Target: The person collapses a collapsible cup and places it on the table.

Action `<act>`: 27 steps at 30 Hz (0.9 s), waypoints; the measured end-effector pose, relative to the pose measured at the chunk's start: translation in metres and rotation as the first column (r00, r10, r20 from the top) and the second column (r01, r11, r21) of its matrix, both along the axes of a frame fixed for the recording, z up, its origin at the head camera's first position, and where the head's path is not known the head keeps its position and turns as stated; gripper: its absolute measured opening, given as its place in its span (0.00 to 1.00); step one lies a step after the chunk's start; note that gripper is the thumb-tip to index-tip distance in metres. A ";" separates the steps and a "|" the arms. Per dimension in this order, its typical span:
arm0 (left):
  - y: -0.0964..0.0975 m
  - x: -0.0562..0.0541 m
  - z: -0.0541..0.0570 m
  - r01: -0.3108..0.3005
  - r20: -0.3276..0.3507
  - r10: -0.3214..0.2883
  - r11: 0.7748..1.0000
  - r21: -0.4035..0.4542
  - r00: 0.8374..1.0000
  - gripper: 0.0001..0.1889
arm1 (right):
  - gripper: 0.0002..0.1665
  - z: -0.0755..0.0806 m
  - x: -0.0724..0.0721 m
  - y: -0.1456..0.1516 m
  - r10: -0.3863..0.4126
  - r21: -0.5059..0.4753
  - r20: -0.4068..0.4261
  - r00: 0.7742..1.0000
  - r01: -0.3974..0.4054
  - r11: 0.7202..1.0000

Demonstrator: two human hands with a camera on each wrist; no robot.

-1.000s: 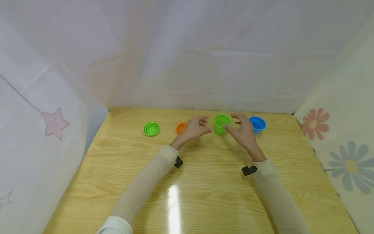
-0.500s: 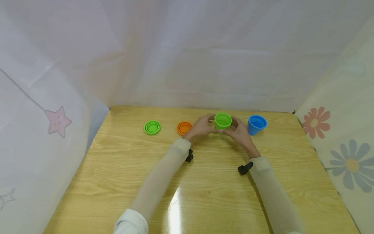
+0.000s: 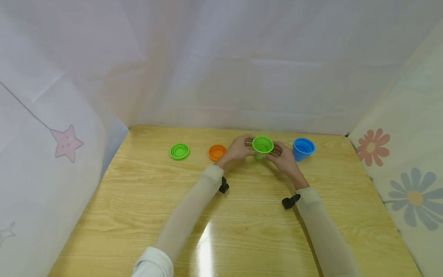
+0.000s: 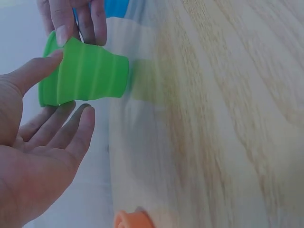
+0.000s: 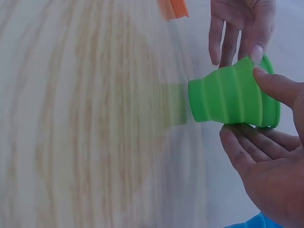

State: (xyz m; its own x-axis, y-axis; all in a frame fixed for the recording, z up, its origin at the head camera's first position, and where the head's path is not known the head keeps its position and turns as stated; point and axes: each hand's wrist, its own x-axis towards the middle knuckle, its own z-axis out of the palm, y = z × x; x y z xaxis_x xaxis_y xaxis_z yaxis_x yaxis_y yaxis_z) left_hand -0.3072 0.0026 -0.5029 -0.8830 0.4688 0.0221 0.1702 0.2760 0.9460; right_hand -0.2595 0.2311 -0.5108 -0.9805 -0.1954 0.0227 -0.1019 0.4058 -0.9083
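Near the far edge (image 3: 190,127) of the wooden table (image 3: 263,231), broad wood spreading nearward, the left hand (image 3: 237,149) and right hand (image 3: 286,159) pinch the upright green cup (image 4: 90,71) with thumbs and fingers, between the blue cup (image 3: 303,149) and the orange ringed disc (image 3: 217,152).

1 green cup (image 3: 262,144) + 1 blue cup (image 3: 303,149) = 2 cups. 1 green disc (image 3: 179,151) + 1 orange disc (image 3: 217,152) = 2 discs. 1 left hand (image 3: 237,149) + 1 right hand (image 3: 286,160) = 2 hands. Sleeves (image 3: 188,209) (image 3: 322,227): 2. Black wrist units (image 3: 224,186) (image 3: 288,202): 2. Table (image 3: 114,215): 1. Printed flowers (image 3: 371,147) (image 3: 415,197): 2. Printed stars (image 3: 67,143) (image 3: 7,231): 2 (second one's faint, far left edge, counting it anyway).
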 end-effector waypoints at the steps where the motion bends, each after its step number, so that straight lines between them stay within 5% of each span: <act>1: -0.002 0.002 0.000 -0.001 -0.002 0.001 1.000 -0.001 1.000 0.34 | 0.42 0.000 0.001 0.000 0.001 0.003 0.002 1.000 -0.001 1.000; 15: -0.042 0.029 0.002 0.026 -0.041 -0.023 0.997 0.079 0.999 0.30 | 0.40 0.017 0.024 -0.021 0.086 -0.021 -0.041 0.995 -0.087 0.996; 27: -0.083 0.065 0.008 0.026 -0.039 -0.024 0.998 0.053 0.999 0.30 | 0.36 0.009 0.041 -0.048 0.179 -0.028 -0.089 0.980 -0.182 0.983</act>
